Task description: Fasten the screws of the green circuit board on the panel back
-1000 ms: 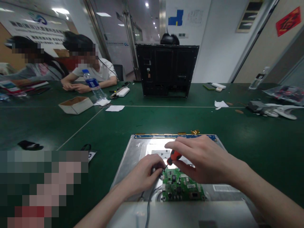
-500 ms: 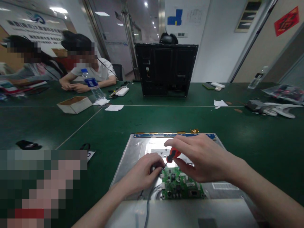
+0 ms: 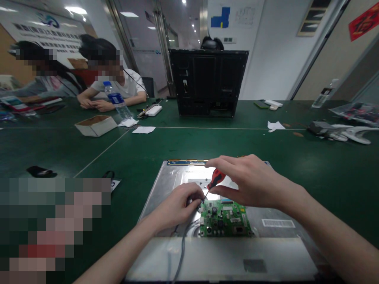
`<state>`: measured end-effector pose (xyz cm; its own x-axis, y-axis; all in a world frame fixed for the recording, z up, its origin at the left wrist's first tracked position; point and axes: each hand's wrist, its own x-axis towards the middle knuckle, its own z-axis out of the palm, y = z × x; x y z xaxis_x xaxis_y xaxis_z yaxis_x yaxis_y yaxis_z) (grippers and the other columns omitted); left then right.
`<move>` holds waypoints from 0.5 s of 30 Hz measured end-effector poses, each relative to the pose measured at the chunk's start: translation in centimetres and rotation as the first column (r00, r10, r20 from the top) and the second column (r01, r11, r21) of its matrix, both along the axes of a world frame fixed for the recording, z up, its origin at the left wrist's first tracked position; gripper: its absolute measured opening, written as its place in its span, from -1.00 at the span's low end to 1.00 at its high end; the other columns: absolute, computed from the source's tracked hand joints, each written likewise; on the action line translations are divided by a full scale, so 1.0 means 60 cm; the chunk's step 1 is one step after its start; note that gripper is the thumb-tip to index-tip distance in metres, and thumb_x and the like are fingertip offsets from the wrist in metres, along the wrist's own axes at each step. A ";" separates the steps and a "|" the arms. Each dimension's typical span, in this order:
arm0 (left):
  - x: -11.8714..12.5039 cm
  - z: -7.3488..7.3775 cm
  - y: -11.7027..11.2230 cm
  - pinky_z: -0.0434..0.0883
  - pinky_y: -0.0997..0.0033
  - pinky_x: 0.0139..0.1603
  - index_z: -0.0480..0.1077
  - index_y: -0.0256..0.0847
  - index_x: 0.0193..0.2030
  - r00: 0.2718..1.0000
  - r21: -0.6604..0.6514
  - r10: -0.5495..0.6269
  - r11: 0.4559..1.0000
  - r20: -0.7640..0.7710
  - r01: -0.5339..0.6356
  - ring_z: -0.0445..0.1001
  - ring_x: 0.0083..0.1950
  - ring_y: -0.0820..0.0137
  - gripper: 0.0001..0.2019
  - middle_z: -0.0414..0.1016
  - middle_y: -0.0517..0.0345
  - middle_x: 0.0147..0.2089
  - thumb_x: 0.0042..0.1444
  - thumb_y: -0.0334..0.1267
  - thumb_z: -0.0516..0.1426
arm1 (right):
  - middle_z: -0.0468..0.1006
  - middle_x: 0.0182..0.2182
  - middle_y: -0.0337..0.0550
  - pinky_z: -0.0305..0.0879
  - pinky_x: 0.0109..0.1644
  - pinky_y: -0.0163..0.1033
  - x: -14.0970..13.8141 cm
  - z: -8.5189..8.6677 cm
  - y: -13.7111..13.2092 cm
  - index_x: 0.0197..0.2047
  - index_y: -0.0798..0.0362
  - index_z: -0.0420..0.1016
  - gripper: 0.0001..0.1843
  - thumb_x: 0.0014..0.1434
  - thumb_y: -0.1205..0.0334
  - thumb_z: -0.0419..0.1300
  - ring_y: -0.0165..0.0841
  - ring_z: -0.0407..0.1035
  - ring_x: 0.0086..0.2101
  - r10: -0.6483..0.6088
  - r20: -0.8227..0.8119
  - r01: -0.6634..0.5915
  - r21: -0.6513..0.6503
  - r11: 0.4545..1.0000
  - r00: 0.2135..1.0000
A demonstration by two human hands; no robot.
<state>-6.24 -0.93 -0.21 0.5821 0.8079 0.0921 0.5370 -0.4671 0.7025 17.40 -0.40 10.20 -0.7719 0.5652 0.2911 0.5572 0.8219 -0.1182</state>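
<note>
My right hand [image 3: 248,183] is around a small screwdriver with a red and black handle [image 3: 216,178], its index finger stretched over the top and thumb below. The screwdriver leans, its thin shaft pointing down left to the upper left corner of a green circuit board [image 3: 223,219]. My left hand [image 3: 185,203] is closed at that corner, fingertips pinched beside the screwdriver's tip; what they hold is hidden. The board lies on a silver metal panel [image 3: 156,197]. A few small screws [image 3: 204,184] show behind the screwdriver. A grey cable [image 3: 182,252] runs from the board's left side toward me.
A black monitor-like housing [image 3: 209,83] stands across the green table [image 3: 325,173]. At the left are an open box [image 3: 96,127], a water bottle [image 3: 118,103] and two seated people. White-handled pliers-like tools [image 3: 340,132] lie at the right. A pixelated area covers the lower left.
The whole view has shifted slightly, with the scene sitting higher. The screwdriver handle has turned, and my right thumb and fingers have moved a little on it. My left hand stays at the board's corner.
</note>
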 end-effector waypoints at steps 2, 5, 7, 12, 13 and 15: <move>0.000 0.002 0.000 0.27 0.33 -0.22 0.42 -0.19 -0.22 1.000 0.003 -0.004 1.000 -0.006 0.004 0.37 -0.27 0.32 -0.87 0.48 0.15 -0.28 0.16 -0.42 0.07 | 0.63 -0.14 -0.14 0.06 -0.42 -0.25 0.000 0.002 -0.001 0.11 0.10 0.36 -0.66 0.35 0.13 0.20 -0.28 0.53 -0.32 -0.007 0.011 0.007 -0.016 1.000 1.000; -0.001 0.004 -0.002 0.27 0.33 -0.22 0.42 -0.18 -0.22 1.000 0.006 -0.009 1.000 -0.022 0.009 0.37 -0.27 0.32 -0.87 0.48 0.15 -0.28 0.17 -0.41 0.06 | 0.65 -0.17 -0.16 0.04 -0.43 -0.26 -0.001 0.006 -0.002 0.08 0.09 0.38 -0.69 0.36 0.12 0.20 -0.29 0.53 -0.32 -0.012 0.012 0.012 -0.032 0.999 1.000; -0.001 0.005 -0.003 0.28 0.33 -0.22 0.42 -0.18 -0.24 1.000 0.005 -0.007 1.000 -0.026 0.007 0.38 -0.26 0.31 -0.89 0.48 0.15 -0.28 0.17 -0.40 0.07 | 0.66 -0.19 -0.16 0.01 -0.43 -0.27 -0.002 0.008 -0.002 0.04 0.08 0.41 -0.71 0.35 0.10 0.21 -0.30 0.52 -0.34 -0.015 0.016 0.015 -0.030 0.999 1.000; -0.001 0.005 -0.002 0.31 0.31 -0.19 0.43 -0.17 -0.20 1.000 -0.008 -0.003 1.000 -0.003 0.002 0.43 -0.22 0.30 -0.88 0.52 0.15 -0.23 0.18 -0.40 0.09 | 0.65 -0.26 -0.19 -0.01 -0.44 -0.28 -0.001 0.009 -0.001 -0.05 0.06 0.46 -0.83 0.36 0.17 0.18 -0.36 0.46 -0.40 0.010 0.014 -0.010 -0.010 1.000 1.000; -0.001 0.004 -0.001 0.30 0.32 -0.21 0.43 -0.17 -0.21 1.000 -0.009 0.002 1.000 -0.003 -0.002 0.43 -0.24 0.31 -0.89 0.51 0.15 -0.24 0.18 -0.39 0.09 | 0.65 -0.27 -0.19 -0.01 -0.44 -0.28 0.000 0.009 -0.001 -0.05 0.07 0.46 -0.84 0.37 0.19 0.16 -0.37 0.44 -0.41 0.013 0.008 -0.013 -0.006 1.000 1.000; -0.002 0.004 -0.001 0.29 0.33 -0.24 0.43 -0.17 -0.23 1.000 -0.015 0.003 1.000 -0.009 -0.003 0.42 -0.27 0.33 -0.90 0.50 0.16 -0.26 0.19 -0.38 0.09 | 0.63 -0.26 -0.19 0.00 -0.44 -0.28 0.000 0.010 -0.003 -0.02 0.08 0.45 -0.82 0.36 0.23 0.14 -0.38 0.42 -0.43 0.017 0.000 -0.017 -0.009 1.000 1.000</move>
<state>-6.35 -0.99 0.03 0.5805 0.8108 0.0748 0.5445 -0.4548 0.7047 17.40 -0.55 10.79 -0.7814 0.5547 0.2860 0.5435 0.8301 -0.1251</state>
